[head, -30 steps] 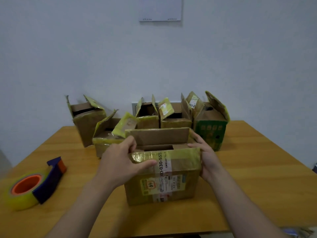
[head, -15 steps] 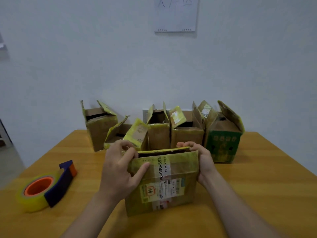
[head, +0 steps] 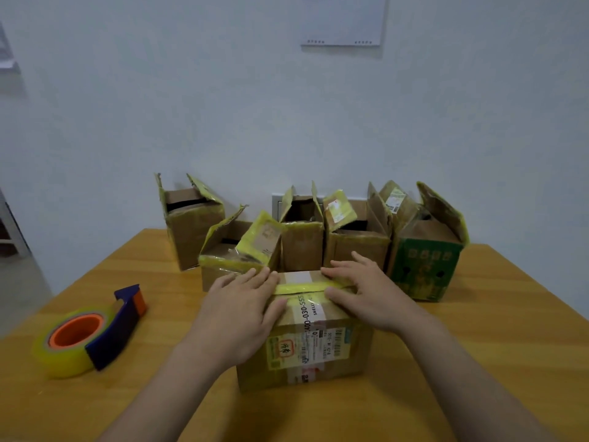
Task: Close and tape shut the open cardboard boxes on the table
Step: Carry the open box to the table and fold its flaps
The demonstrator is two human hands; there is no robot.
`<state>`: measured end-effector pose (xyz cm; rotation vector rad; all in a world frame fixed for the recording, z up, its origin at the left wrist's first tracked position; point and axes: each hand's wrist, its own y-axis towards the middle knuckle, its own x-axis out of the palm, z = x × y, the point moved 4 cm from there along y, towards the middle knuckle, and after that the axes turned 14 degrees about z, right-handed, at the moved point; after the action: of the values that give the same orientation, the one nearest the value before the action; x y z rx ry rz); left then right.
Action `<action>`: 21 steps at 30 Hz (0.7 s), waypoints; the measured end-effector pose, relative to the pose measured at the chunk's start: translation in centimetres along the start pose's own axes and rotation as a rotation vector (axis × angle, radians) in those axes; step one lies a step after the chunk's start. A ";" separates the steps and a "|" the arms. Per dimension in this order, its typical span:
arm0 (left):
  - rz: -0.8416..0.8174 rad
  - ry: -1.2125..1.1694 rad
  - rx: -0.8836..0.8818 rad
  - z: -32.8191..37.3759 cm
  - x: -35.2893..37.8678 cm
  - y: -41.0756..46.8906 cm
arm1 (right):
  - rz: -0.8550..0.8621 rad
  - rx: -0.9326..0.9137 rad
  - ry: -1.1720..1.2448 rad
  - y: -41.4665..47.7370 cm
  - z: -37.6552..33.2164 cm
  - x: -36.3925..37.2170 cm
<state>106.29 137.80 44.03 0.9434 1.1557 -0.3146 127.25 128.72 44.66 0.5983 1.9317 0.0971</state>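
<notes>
Top of the near brown cardboard box w/ white printed label and yellow tape [head: 306,352] is mostly hidden under both hands. Only a short piece of the flap seam, w/ a yellow tape strip, shows between them. Left hand [head: 242,304] lies flat on the left part of the top, fingers straight, thumb on the front face; the grip is open, pressing, holding nothing. Right hand [head: 366,291] does the same on the right part: flat, fingers spread, grip open. Both forearms are cut off by the bottom of the view. Label text is too small to read, except some digits.

Behind, five boxes w/ raised flaps stand in a row near the wall: tall brown box [head: 194,237] at left, low brown box w/ yellow-taped flaps [head: 232,263], narrow brown box [head: 301,247], wide brown box [head: 357,247], green printed box [head: 424,272] at right. Insides are dark, contents not visible. Hands and near box hide the lower parts of the middle ones. White paper sheet [head: 344,20] on the wall is cut off at the top.

Near box sits at desk centre, close to the row; touching or not, I cannot tell. Roll of yellowish clear tape w/ orange core in dark blue dispenser [head: 83,339] lies well apart at left, near the left edge of the wooden desk [head: 478,362]. Bare wood shows between roll and box, and a wider piece right of the box.
</notes>
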 end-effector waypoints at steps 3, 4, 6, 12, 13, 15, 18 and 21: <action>-0.114 0.004 -0.021 0.7 0.3 -0.6 | -0.084 -0.093 -0.261 -0.9 -1.8 1.5; -0.128 -0.002 -0.017 1.0 0.3 -0.7 | -0.077 -0.094 -0.289 -1.2 -2.1 1.7; -0.160 0.001 0.000 1.1 0.2 -0.6 | -0.048 -0.099 -0.310 -1.4 -2.5 1.5; -0.187 0.097 0.040 1.0 0.5 1.4 | 0.003 -0.165 -0.282 -0.7 -3.7 1.9; -0.188 0.098 0.042 1.0 0.6 1.7 | -0.014 -0.162 -0.282 -0.6 -3.7 2.1; -0.202 0.100 0.050 1.0 1.2 2.0 | -0.047 -0.148 -0.295 -0.8 -3.6 2.5; -0.225 0.115 0.070 0.8 2.2 1.9 | -0.088 -0.120 -0.315 -1.2 -3.7 3.0; -0.232 0.122 0.079 0.5 2.8 1.5 | -0.090 -0.111 -0.343 -1.4 -4.0 3.4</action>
<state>108.74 138.98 42.37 0.9082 1.3772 -0.4989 122.17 129.77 43.10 0.4224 1.6062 0.0410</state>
